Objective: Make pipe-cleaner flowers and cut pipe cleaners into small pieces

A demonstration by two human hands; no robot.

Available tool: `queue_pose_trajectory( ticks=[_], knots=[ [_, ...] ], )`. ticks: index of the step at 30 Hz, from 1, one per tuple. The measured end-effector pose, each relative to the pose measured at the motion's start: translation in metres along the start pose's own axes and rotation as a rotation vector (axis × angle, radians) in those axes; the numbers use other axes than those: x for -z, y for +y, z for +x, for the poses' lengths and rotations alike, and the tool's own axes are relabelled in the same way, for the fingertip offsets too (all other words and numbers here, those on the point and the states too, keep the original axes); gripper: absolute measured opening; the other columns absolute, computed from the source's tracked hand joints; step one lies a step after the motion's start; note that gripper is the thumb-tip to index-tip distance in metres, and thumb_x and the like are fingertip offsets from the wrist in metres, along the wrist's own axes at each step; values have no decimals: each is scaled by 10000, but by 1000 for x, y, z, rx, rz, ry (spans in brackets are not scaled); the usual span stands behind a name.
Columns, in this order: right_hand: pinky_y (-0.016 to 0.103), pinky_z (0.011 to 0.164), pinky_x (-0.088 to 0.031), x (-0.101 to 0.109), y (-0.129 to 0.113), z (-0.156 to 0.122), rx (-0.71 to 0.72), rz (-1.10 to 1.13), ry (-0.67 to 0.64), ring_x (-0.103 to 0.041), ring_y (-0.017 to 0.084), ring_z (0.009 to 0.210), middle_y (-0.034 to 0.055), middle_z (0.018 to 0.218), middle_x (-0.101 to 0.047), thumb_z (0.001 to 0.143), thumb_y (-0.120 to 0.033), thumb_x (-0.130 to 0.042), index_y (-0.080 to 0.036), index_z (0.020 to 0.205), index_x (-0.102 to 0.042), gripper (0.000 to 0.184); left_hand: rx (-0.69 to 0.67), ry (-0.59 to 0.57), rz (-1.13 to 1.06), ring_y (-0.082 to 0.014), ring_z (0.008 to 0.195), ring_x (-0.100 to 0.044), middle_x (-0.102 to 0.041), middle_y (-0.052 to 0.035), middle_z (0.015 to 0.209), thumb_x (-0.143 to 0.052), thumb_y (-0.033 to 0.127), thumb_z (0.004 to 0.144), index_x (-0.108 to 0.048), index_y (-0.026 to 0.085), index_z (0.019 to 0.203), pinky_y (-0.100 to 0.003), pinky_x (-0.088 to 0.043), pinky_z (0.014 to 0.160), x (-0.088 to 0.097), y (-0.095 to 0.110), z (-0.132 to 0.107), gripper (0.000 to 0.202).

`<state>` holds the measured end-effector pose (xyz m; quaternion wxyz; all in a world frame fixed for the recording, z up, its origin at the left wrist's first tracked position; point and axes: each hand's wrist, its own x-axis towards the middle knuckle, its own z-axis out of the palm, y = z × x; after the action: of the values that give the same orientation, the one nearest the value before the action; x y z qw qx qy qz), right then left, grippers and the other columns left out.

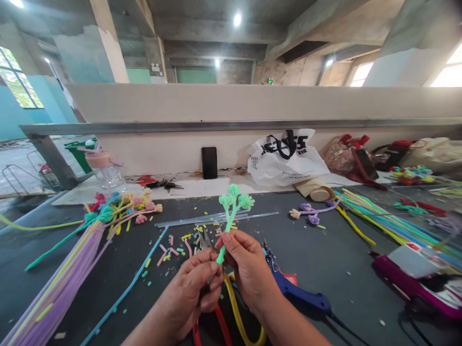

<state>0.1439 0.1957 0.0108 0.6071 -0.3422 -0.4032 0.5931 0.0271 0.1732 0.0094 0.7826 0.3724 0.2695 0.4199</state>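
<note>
A dark worktop (326,260) carries a bundle of lilac pipe cleaners (48,298) at the left, finished pipe-cleaner flowers (121,206) beside it, cut scraps (173,249) in the middle, a blue glue gun (297,292), coloured stems (374,210) at the right, and a white plastic bag (286,160) at the back.

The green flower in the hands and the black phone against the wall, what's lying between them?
In the head view, clear sticks lie across the dark table between the green flower and the phone, then a white sheet.

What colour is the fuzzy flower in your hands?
Mint green flower, seen best in the head view.
</note>
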Motion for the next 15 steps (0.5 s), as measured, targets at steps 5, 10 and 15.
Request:
queue_pose_trajectory(
  ticks=[5, 10, 15],
  knots=[
    [186, 464, -298, 4, 0, 0, -6, 10, -46, -364, 60, 460, -44, 499, -454, 750, -357, -624, -147, 679, -637, 222, -52, 9, 1, -20, 371, -300, -410, 56, 557, -481, 239, 812, -462, 170, 709, -196, -181, 406, 2, -3, 0, 124],
    [220, 576, -389, 8, -8, 0, -19, 20, -233, -503, 95, 571, -1, 654, -590, 730, -299, -657, -172, 878, -657, 195, -90, 10, -55, -17, 376, -351, -458, 38, 588, -494, 266, 821, -512, 147, 769, -179, -211, 399, 7, 4, 0, 130],
    [226, 634, -420, 10, -13, 1, 4, -53, -227, -544, 97, 615, -6, 669, -614, 662, -248, -721, -177, 828, -685, 184, -60, -36, -72, -6, 352, -335, -453, 39, 561, -491, 270, 836, -545, 128, 809, -154, -197, 369, 7, 8, -1, 154]
  ],
)
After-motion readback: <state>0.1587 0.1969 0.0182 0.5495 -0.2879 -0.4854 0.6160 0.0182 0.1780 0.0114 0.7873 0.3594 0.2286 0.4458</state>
